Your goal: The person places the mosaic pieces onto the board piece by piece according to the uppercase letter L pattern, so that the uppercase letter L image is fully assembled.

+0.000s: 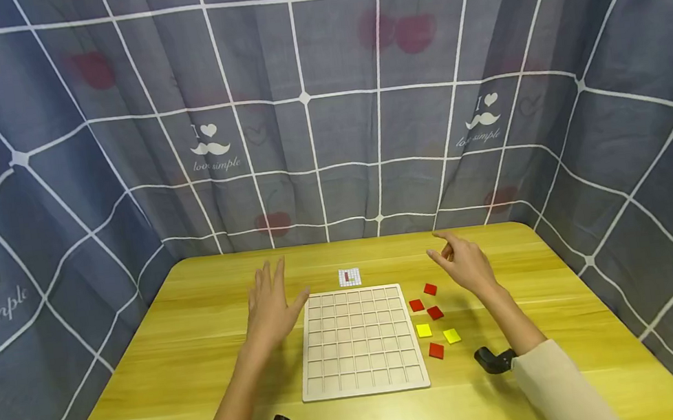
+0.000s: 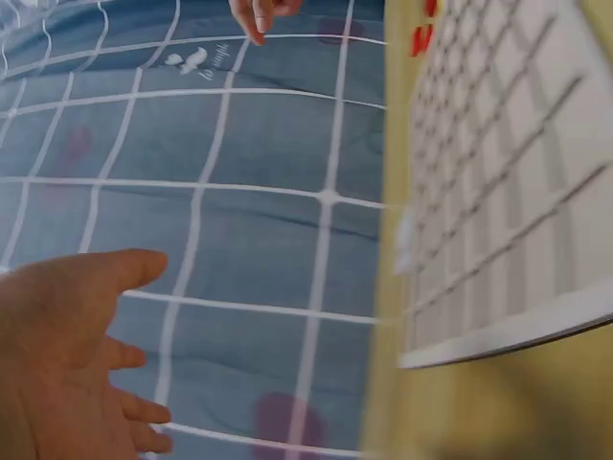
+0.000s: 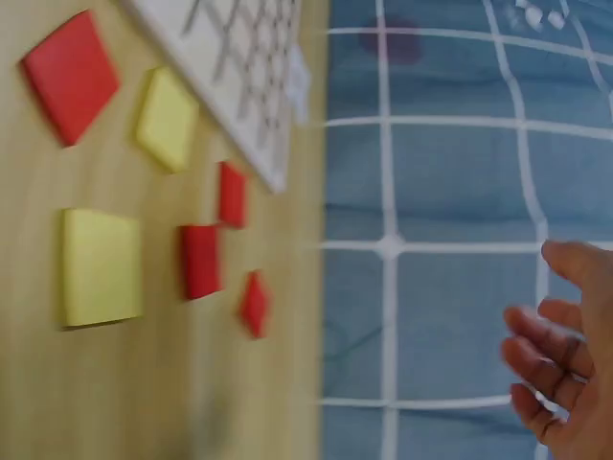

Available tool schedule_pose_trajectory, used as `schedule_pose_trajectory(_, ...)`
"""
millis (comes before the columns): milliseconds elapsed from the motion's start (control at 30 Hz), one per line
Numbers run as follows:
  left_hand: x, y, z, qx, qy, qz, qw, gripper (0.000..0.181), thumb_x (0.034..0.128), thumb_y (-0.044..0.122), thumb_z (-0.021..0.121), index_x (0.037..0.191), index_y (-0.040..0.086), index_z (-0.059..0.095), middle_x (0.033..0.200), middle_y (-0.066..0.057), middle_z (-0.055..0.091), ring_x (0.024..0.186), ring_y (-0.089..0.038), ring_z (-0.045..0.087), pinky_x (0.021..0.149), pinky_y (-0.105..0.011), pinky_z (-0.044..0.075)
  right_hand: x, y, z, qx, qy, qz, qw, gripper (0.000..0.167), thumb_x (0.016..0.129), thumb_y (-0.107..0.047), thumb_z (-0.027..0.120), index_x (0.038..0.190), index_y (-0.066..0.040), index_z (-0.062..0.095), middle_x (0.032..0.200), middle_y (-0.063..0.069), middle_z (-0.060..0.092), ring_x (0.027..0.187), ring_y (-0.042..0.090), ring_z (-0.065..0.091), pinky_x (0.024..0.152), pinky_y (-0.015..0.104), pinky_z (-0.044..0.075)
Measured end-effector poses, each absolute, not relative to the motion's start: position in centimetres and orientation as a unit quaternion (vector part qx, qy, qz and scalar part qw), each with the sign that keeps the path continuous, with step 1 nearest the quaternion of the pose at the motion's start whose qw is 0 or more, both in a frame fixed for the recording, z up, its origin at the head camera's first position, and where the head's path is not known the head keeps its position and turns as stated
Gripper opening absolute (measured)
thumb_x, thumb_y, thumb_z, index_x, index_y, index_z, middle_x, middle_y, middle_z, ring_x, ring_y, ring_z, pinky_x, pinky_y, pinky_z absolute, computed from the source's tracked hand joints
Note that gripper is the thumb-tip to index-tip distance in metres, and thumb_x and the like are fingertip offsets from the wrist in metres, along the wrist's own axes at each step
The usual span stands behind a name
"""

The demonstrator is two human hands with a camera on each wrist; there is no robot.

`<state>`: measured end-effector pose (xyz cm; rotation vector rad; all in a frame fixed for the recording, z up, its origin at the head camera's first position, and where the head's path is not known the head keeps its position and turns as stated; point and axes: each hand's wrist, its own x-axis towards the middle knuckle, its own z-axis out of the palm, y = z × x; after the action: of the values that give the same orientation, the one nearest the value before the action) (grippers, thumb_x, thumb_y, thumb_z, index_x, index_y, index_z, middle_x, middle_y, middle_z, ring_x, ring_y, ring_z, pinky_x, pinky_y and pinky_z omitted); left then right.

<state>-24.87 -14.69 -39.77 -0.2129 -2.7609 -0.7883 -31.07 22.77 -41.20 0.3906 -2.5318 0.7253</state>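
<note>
Seemingly, placing hasn't begun: the grid board [image 1: 367, 326] lies bare, red tiles [image 1: 435, 313] and yellow tiles [image 1: 423, 330] loose to its right on the desk [image 1: 164, 396]. The left hand [image 1: 270, 311] is spread, the right hand [image 1: 467, 266] loosely bent, neither holding anything; the next move probably calls for pinching one tile.

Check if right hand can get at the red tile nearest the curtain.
Likely yes: the right hand looks empty and is close by, and nothing lies on the red tile.
</note>
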Motion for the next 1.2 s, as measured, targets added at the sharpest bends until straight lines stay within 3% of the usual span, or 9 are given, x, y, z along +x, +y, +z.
schedule_pose_trajectory(133,-24.4,-14.8,-42.5,-0.086,-0.931,-0.335,0.114,0.076,0.0924,0.043,0.051,0.148,0.007,0.014,0.149,-0.024,0.013,0.135,-0.042,0.012,0.106,-0.060,0.016,-31.9,23.8,-43.7,0.128,-0.926,0.299,0.190,0.045,0.086,-0.038,0.064,0.120,-0.009,0.061,0.050,-0.003,0.041,0.039,0.012,0.031,0.036,0.025,0.027)
schedule_pose_trajectory(367,-23.8,-14.8,-46.6,-0.089,-0.909,-0.396,0.096,0.074,0.0923,0.037,0.055,0.147,0.003,0.018,0.146,-0.023,0.025,0.132,-0.041,0.026,0.104,-0.056,0.026,-32.6,25.0,-47.6,0.124,-0.919,0.354,0.119,0.043,0.082,-0.031,0.070,0.115,-0.005,0.065,0.045,-0.006,0.025,0.040,0.008,0.018,0.038,0.022,0.018)
schedule_pose_trajectory(633,-23.6,-15.5,-50.6,-0.095,-0.900,-0.417,0.086,0.071,0.0911,0.029,0.059,0.145,0.001,0.022,0.142,-0.026,0.030,0.128,-0.046,0.029,0.101,-0.060,0.027,-33.2,25.7,-50.5,0.105,-0.922,0.368,0.058,0.047,0.078,-0.034,0.074,0.114,-0.006,0.066,0.045,-0.005,0.031,0.040,0.009,0.025,0.040,0.023,0.024)
schedule_pose_trajectory(900,-23.4,-15.8,-52.0,-0.115,-0.912,-0.389,0.065,0.074,0.0902,0.039,0.057,0.146,0.005,0.023,0.145,-0.025,0.026,0.132,-0.045,0.022,0.103,-0.061,0.021,-33.0,25.6,-51.3,0.103,-0.933,0.340,0.061,0.048,0.077,-0.039,0.073,0.114,-0.009,0.066,0.057,-0.003,0.053,0.050,0.013,0.037,0.054,0.029,0.034)
schedule_pose_trajectory(1200,-23.3,-15.7,-52.2,-0.143,-0.931,-0.326,0.079,0.072,0.0888,0.038,0.059,0.143,0.001,0.031,0.145,-0.019,0.030,0.135,-0.034,0.023,0.110,-0.049,0.015,-32.8,25.5,-51.6,0.094,-0.931,0.343,0.079,0.033,0.080,-0.032,0.072,0.105,-0.010,0.070,0.051,-0.003,0.045,0.047,0.012,0.030,0.048,0.027,0.027)
